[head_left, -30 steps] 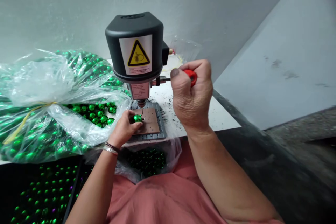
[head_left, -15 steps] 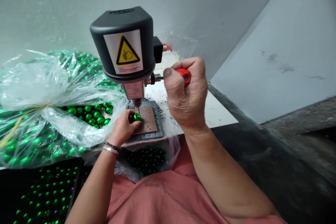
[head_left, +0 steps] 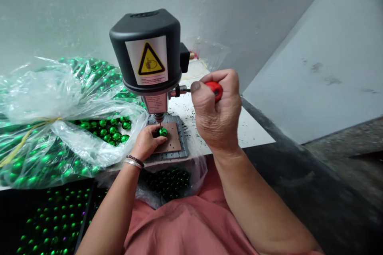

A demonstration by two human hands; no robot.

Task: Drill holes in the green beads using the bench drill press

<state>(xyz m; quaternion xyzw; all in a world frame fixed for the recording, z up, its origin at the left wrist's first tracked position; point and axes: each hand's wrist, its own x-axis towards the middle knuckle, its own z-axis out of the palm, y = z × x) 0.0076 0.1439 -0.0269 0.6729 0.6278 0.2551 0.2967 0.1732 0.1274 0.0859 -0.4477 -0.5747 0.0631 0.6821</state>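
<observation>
My left hand (head_left: 147, 140) pinches a shiny green ball (head_left: 163, 132) between thumb and fingers, on a brown board (head_left: 172, 140) that lies on the grey base plate (head_left: 183, 143) of a small drill press (head_left: 145, 51). Right above the ball is the drill bit (head_left: 160, 123); whether its tip touches the ball I cannot tell. My right hand (head_left: 218, 109) is closed around the red knob (head_left: 216, 91) of the press lever, to the right of the black motor housing.
At left lies a clear plastic bag (head_left: 32, 95) of green balls, tied with yellow string. Another bag (head_left: 199, 171) with green balls hangs below the table's front edge. Dark shavings litter the white tabletop (head_left: 254, 131). A dark tray (head_left: 18, 207) with green balls sits lower left.
The view has shifted slightly, so everything sits a little further right. Both hands keep their holds; the green ball now sits closer under the drill bit.
</observation>
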